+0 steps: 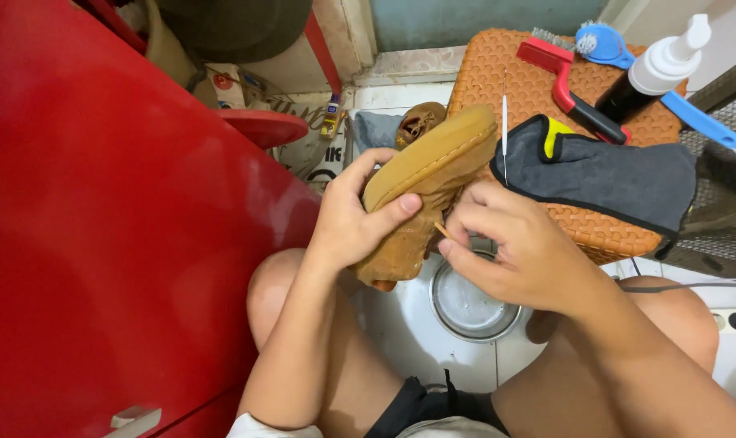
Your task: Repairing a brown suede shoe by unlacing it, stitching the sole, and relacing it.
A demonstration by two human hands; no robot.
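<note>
**Tan shoe held sole-up over a floor drain**

The tan shoe [421,191] is tilted, its pale rubber sole facing up, suede upper below. The left hand [348,223] wraps its heel end, thumb pressed on the sole edge. The right hand [514,247] pinches a thin wooden stick [443,230] against the shoe's side. Below lies a metal drain cover [473,304]; behind, an orange stool [538,89] bears a grey cloth [603,174].

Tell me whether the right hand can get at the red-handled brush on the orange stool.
Probably yes: the red-handled brush lies uncovered on the orange stool, beyond the grey cloth. But the right hand is pinching a thin stick.
</note>
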